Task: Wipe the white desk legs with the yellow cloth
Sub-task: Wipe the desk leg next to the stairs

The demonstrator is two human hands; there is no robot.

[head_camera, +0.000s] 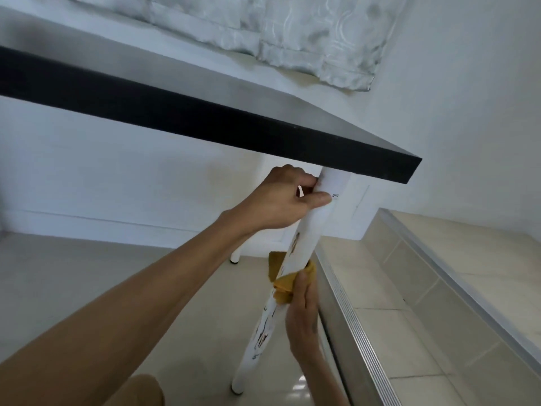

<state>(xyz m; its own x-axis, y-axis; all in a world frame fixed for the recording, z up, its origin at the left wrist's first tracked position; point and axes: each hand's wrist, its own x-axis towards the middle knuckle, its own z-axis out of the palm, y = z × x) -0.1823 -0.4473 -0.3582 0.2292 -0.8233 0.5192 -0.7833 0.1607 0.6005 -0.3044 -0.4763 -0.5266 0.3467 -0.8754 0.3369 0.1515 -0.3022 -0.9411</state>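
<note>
A white round desk leg [304, 238] runs down from the corner of a black desk top [205, 112] to the floor; it bears brown and black marks along its lower half. My left hand [287, 200] grips the leg just under the desk top. My right hand [301, 315] holds the yellow cloth [285, 284] wrapped around the middle of the leg. A second white leg [235, 256] stands farther back, mostly hidden by my left arm.
A metal sliding-door track [351, 326] and glass panel run close along the right of the leg. Beige floor tiles [87, 273] spread to the left. White walls stand behind, and a pale curtain [292, 33] hangs above the desk.
</note>
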